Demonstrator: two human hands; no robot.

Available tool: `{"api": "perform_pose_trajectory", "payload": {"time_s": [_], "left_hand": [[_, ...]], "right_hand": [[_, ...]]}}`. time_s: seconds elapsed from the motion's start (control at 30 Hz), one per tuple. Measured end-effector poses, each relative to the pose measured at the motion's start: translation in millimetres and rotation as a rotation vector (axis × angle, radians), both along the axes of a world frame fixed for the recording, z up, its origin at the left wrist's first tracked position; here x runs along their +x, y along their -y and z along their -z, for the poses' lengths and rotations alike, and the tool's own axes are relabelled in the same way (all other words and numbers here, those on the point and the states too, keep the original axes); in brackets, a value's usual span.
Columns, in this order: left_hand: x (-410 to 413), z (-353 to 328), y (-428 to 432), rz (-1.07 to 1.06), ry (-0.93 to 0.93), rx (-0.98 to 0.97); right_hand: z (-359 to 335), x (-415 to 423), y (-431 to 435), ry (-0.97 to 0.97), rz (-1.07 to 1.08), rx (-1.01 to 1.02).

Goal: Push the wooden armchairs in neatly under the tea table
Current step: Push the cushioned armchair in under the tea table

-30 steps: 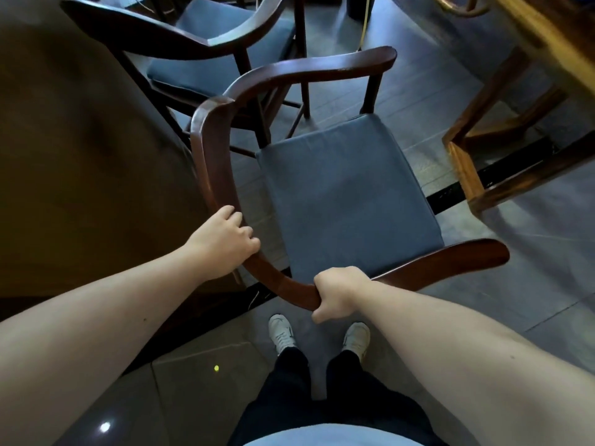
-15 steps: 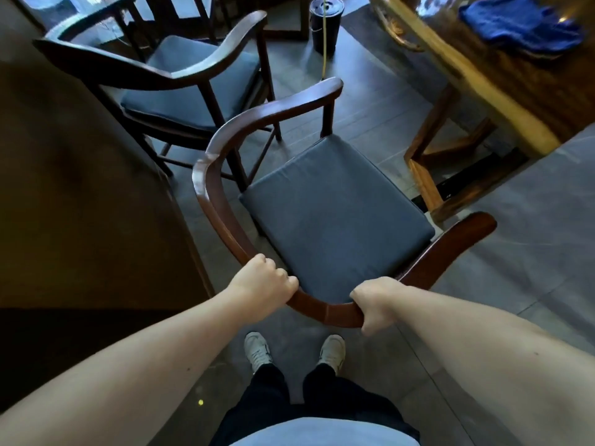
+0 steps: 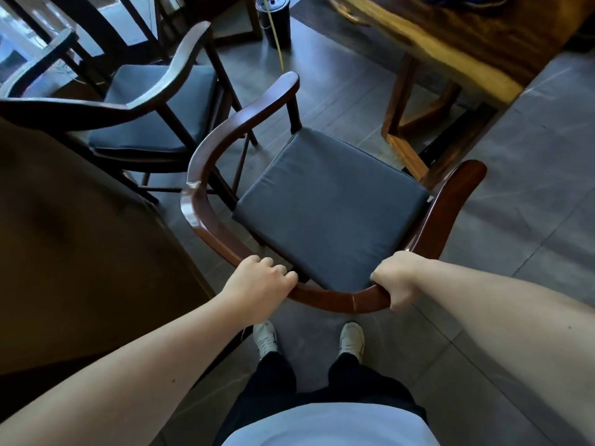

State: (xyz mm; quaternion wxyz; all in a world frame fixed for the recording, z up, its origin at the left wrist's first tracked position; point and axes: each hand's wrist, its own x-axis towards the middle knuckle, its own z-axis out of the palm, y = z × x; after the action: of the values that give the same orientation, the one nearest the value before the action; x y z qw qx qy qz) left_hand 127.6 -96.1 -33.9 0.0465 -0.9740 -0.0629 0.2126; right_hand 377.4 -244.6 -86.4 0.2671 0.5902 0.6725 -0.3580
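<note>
A dark wooden armchair (image 3: 206, 220) with a curved back rail and a blue-grey seat cushion (image 3: 328, 207) stands right in front of me. My left hand (image 3: 257, 286) is closed over the back rail at its left bend. My right hand (image 3: 397, 280) grips the same rail at the right. The chair's front points towards the tea table (image 3: 450, 43), a thick yellow-brown wooden slab at the upper right, whose leg frame (image 3: 405, 146) stands just beyond the chair's right arm. A second matching armchair (image 3: 154, 91) stands to the left rear.
A large dark brown surface (image 3: 74, 252) fills the left side, close to the chair's left arm. A black cylindrical bin (image 3: 273, 17) stands on the grey tiled floor at the top. A blue cloth (image 3: 467, 0) lies on the tea table. My feet stand behind the chair.
The chair has turned clockwise and shifted towards the tea table. Both hands have slid along the back rail towards its middle, still gripping. More of the table has come into view.
</note>
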Motion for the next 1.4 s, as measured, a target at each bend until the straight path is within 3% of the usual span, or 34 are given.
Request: {"api": "perform_pose_trajectory", "payload": {"time_s": [0.23, 0.5, 0.63, 0.8, 1.03, 1.4], "left_hand": [[-22.4, -9.3, -69.0, 0.078, 0.161, -0.033], [-36.9, -3.7, -146.6, 0.169, 0.217, -0.15], [-35.8, -3.0, -173.4, 0.254, 0.189, -0.19], [-35.2, 3.5, -194.5, 0.339, 0.191, -0.279], [-22.9, 10.7, -215.8, 0.508, 0.123, -0.307], [49.0, -18.2, -314.1, 0.23, 0.094, -0.17]], "right_hand": [[-5.8, -14.2, 13.3, 0.008, 0.098, 0.159], [-33.0, -115.1, -18.8, -0.25, 0.612, 0.529], [-35.1, -158.2, -43.0, -0.293, 0.76, 0.638], [-23.2, -180.3, -52.4, -0.173, 0.888, 0.752], [-11.9, -184.0, -52.3, -0.031, 0.875, 0.843], [-25.9, -160.6, -179.6, -0.047, 0.977, 0.806]]}}
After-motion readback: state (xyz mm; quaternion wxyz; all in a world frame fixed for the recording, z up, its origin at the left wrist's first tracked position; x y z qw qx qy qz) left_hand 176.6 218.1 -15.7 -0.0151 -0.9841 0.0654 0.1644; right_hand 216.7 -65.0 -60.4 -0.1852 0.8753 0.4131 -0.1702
